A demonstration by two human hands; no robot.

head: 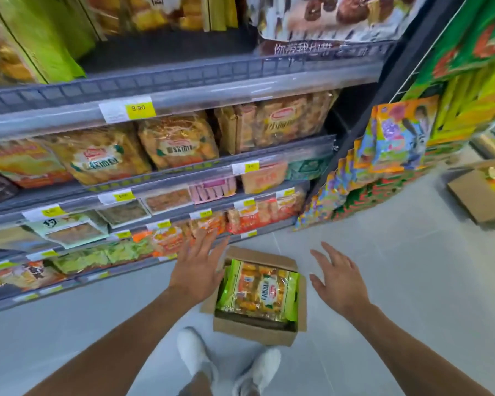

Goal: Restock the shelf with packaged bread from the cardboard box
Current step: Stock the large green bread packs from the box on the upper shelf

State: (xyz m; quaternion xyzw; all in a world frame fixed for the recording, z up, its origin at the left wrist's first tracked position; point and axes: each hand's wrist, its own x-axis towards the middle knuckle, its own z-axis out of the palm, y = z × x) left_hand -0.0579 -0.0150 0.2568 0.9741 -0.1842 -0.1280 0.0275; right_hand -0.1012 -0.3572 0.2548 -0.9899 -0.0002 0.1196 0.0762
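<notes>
An open cardboard box (252,332) sits on the floor in front of my feet. Inside it lies a green-edged bag of bread (259,291) with orange rolls showing through. My left hand (200,264) hovers above the box's left side, fingers spread, holding nothing. My right hand (337,278) hangs to the right of the box, also open and empty. The shelf unit (183,81) rises at the left with several tiers; matching green bread bags (26,38) stand on the top tier at the left, with a dark gap beside them.
Lower tiers hold other bread and snack bags (180,141) behind yellow price tags (139,108). A rack of colourful hanging packets (395,144) stands to the right. A second cardboard box (477,195) lies on the grey floor at the far right. My white shoes (195,352) are below the box.
</notes>
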